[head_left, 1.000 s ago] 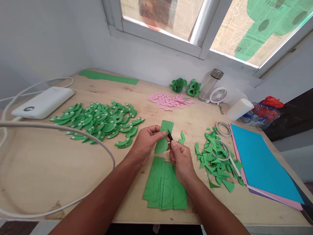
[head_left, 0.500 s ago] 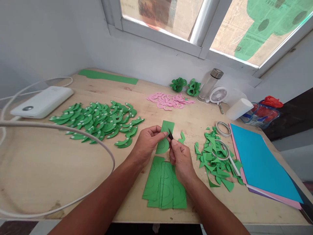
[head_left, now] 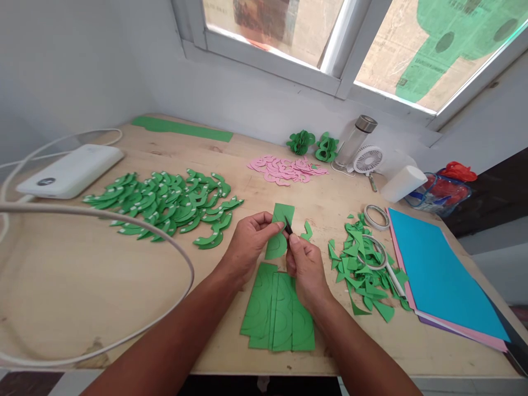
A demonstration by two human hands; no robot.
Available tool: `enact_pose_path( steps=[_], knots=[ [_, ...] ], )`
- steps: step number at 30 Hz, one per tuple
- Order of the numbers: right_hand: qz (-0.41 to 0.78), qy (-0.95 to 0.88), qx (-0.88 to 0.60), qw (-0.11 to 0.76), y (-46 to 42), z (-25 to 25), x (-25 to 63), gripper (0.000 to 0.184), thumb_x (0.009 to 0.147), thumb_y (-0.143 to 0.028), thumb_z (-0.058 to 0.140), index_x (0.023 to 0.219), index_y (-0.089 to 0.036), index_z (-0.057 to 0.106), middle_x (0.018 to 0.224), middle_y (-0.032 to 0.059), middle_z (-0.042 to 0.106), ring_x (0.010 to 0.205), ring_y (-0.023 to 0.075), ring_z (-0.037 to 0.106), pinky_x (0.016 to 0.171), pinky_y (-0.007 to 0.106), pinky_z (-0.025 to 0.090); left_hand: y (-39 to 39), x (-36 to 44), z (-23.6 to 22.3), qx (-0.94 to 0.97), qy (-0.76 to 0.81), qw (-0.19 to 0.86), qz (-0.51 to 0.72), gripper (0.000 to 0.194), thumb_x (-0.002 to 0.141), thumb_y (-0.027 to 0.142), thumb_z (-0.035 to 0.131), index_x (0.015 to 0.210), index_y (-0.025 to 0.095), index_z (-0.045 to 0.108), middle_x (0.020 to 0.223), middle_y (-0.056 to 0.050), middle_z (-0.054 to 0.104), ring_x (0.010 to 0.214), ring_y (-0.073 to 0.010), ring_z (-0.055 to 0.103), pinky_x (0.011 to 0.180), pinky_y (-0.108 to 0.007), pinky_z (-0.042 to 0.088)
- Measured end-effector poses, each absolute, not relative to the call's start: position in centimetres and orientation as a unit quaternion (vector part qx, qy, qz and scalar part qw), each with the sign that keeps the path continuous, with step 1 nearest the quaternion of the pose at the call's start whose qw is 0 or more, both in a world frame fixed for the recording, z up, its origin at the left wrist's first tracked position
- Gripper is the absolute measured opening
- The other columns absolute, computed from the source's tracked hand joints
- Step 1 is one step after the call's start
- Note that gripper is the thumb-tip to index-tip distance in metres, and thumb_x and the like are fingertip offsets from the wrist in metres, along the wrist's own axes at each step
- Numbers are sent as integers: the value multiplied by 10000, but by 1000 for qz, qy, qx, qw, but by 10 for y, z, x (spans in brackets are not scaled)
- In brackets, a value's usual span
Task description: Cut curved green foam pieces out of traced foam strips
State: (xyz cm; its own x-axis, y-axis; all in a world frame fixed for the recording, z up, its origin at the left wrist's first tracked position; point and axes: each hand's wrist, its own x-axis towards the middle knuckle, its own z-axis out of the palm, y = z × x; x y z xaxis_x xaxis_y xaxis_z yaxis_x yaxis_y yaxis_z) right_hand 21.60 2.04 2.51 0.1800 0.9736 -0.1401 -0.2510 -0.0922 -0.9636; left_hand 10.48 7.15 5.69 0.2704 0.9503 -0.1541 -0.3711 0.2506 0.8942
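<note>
My left hand (head_left: 249, 239) pinches a green paper piece (head_left: 284, 210) with curved lines drawn on it. In my right hand (head_left: 305, 264) is a pair of small dark scissors (head_left: 288, 225), with the blades over the paper and the handles hidden by my fingers. Below my hands lie several green paper rectangles (head_left: 280, 319), overlapping and marked with curved outlines. A small green offcut (head_left: 307, 231) rests just beyond my right hand.
Left are cut green curved pieces (head_left: 173, 203), a white power bank (head_left: 70, 173) and its cable (head_left: 181, 250). Pink cutouts (head_left: 284, 169) lie farther back. Green scraps (head_left: 371, 280), tape rolls (head_left: 377, 218) and blue paper (head_left: 441, 275) are right. A bottle (head_left: 357, 140) and fan (head_left: 368, 159) stand by the wall.
The green paper in my left hand has shifted slightly to the right and turned a little against the scissors. Both hands stay in nearly the same place.
</note>
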Motion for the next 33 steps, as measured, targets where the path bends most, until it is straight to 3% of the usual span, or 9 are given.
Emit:
enact_pose_path(
  steps=[33],
  knots=[
    [516, -367, -519, 575, 21, 25, 218, 470, 802, -585, 606, 601, -196, 437, 467, -109, 261, 410, 50, 169, 377, 208, 113, 71, 107, 57, 363, 376, 704, 481, 191, 610, 248, 776, 623, 158, 607, 607, 21, 649, 601, -104, 543, 626, -220, 423]
  ],
)
